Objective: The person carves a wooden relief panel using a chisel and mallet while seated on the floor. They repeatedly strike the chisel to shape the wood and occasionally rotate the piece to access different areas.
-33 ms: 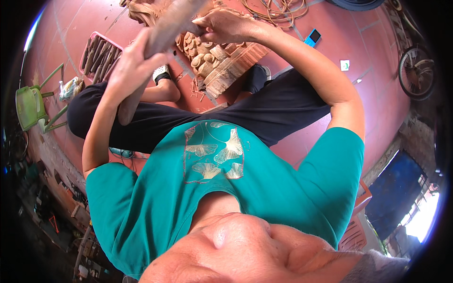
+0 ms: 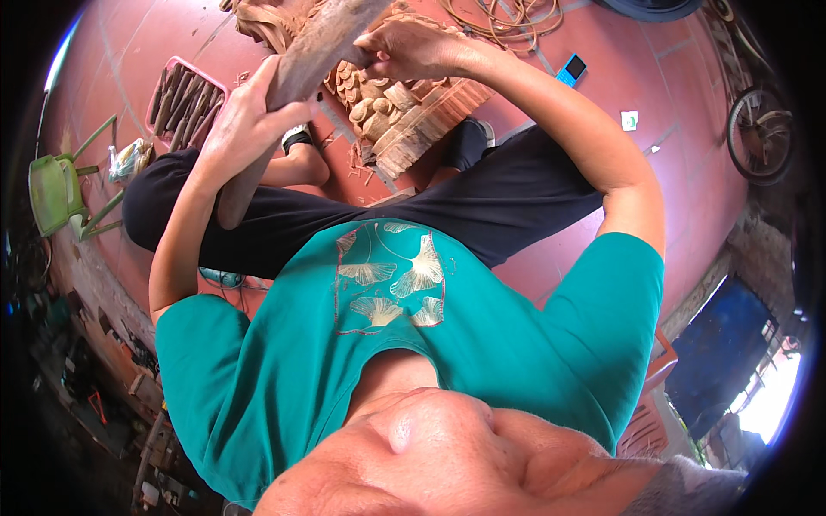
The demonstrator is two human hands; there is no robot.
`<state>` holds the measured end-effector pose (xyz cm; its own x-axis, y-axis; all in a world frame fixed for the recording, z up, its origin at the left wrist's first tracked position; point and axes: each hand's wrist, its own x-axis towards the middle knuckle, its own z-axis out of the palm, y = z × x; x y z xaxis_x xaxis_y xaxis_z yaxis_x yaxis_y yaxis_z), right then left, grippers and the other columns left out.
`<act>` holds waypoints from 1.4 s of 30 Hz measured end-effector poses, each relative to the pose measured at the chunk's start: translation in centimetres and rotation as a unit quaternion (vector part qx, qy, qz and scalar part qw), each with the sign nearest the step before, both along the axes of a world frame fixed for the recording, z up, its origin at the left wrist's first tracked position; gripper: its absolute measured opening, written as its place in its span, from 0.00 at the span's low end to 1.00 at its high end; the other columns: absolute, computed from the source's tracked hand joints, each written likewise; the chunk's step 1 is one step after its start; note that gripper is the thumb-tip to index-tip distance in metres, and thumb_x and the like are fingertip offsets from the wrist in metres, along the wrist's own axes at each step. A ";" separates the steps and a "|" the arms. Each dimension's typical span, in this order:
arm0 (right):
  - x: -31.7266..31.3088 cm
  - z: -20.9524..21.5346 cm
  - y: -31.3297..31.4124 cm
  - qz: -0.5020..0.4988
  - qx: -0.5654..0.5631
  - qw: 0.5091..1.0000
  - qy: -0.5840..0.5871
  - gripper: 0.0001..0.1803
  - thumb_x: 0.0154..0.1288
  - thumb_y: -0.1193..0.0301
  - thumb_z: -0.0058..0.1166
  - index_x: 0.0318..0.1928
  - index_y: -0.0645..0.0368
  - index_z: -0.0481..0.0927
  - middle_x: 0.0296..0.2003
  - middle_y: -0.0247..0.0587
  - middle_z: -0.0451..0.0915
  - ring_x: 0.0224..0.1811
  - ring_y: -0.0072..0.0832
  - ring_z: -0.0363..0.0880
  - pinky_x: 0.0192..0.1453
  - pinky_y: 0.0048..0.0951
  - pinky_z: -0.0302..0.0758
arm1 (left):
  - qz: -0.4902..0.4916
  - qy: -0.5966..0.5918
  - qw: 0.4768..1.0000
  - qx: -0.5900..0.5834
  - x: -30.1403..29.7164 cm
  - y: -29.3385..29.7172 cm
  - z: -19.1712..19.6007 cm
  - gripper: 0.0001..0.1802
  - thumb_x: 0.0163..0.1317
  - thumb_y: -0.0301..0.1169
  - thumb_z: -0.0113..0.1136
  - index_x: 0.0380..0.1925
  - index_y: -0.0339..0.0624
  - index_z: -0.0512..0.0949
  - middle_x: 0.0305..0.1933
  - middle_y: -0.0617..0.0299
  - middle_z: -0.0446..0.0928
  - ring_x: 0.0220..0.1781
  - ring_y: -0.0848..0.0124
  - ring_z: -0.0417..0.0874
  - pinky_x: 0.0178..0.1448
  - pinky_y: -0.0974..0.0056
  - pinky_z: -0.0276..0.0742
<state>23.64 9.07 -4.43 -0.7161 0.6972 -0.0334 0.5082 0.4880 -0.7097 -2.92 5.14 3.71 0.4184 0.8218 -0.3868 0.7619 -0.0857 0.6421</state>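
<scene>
My left hand (image 2: 245, 120) is wrapped round a long, club-shaped wooden mallet (image 2: 305, 64). The mallet slants from above my left thigh up past the top edge of the view. Close to its upper part, my right hand (image 2: 409, 50) is closed on a chisel; the mallet covers most of its handle and the blade is hidden. Beneath both hands lies a carved block of light brown wood (image 2: 413, 129) with rounded, scroll-like relief, between my feet on the floor.
A pink tray (image 2: 225, 90) of wooden-handled tools stands on the red tiled floor at the left, near a plastic bag (image 2: 131, 162) and a green chair (image 2: 56, 193). Wood chips lie by the block. A coiled hose (image 2: 516, 30), a blue phone (image 2: 571, 70) and a bicycle wheel (image 2: 760, 135) are right.
The mallet has shifted slightly right, toward my right hand, and now covers the chisel's handle end that showed before. My right arm has hardly moved.
</scene>
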 end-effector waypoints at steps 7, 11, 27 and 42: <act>-0.1 -2.8 0.5 0.058 0.039 0.997 0.033 0.10 0.64 0.69 0.61 0.40 0.60 0.76 0.26 0.51 0.75 0.29 0.46 0.76 0.38 0.46 0.71 | 0.022 -0.137 0.988 0.068 0.6 0.1 1.1 0.29 0.62 0.40 0.67 0.57 0.33 0.74 0.39 0.46 0.80 0.40 0.58 0.80 0.51 0.57 0.76; 0.2 -2.3 0.4 0.042 0.018 0.998 0.046 0.09 0.65 0.69 0.61 0.39 0.60 0.76 0.24 0.48 0.75 0.29 0.42 0.76 0.38 0.45 0.71 | 0.010 -0.094 0.993 0.068 0.3 0.4 0.2 0.27 0.62 0.40 0.67 0.55 0.33 0.74 0.37 0.47 0.80 0.39 0.63 0.81 0.49 0.59 0.77; 0.8 -1.6 0.3 0.030 0.061 0.998 0.019 0.10 0.61 0.67 0.61 0.37 0.59 0.77 0.31 0.47 0.80 0.37 0.45 0.82 0.43 0.46 0.75 | -0.007 -0.098 0.993 0.072 0.2 -0.2 -0.4 0.28 0.62 0.36 0.67 0.59 0.35 0.73 0.35 0.59 0.77 0.32 0.72 0.77 0.38 0.65 0.74; 2.8 0.4 2.4 -0.033 -0.072 0.985 0.151 0.09 0.61 0.76 0.66 0.38 0.62 0.77 0.29 0.46 0.79 0.32 0.34 0.78 0.40 0.37 0.76 | 0.033 -0.165 0.983 0.073 -0.3 0.6 1.2 0.34 0.61 0.40 0.71 0.63 0.34 0.73 0.45 0.57 0.82 0.46 0.70 0.81 0.54 0.64 0.76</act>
